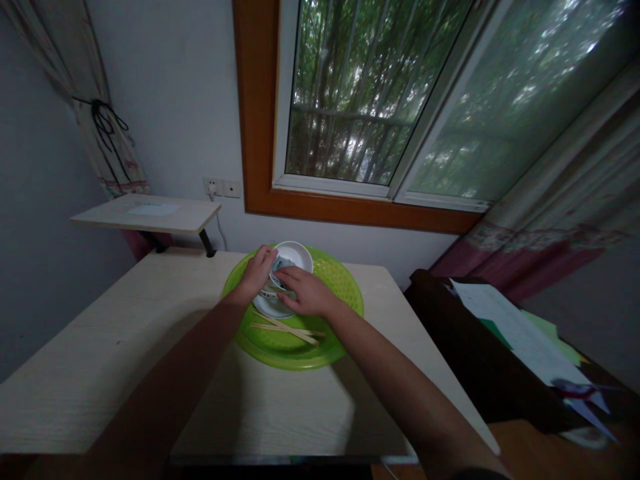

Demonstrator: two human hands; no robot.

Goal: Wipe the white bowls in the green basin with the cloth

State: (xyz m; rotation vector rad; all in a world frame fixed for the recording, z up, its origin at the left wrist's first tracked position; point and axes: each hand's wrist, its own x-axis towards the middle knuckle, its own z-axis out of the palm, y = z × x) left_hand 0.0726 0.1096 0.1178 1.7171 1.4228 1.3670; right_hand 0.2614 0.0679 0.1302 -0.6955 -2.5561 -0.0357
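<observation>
My left hand (259, 268) grips the left rim of a small white bowl (273, 283), which is tilted over the tray. My right hand (306, 291) reaches in from the right, its fingers closed and pressing a grey-blue cloth (283, 263) into the bowl. Right behind them is a white dish (299, 252). Below the hands lies another white dish (273, 308), partly covered by a patterned bowl (269, 294). Several light wooden chopsticks (287, 327) lie crossed at the front. All this is on a round green tray (300, 361).
The tray rests on a pale wooden table (150, 347). A small raised shelf (185, 217) with a paper stands at the back left, near a wall socket (213, 187). To the right, papers (515, 327) and scissors (575, 390) lie on a dark surface. A window (365, 93) is ahead.
</observation>
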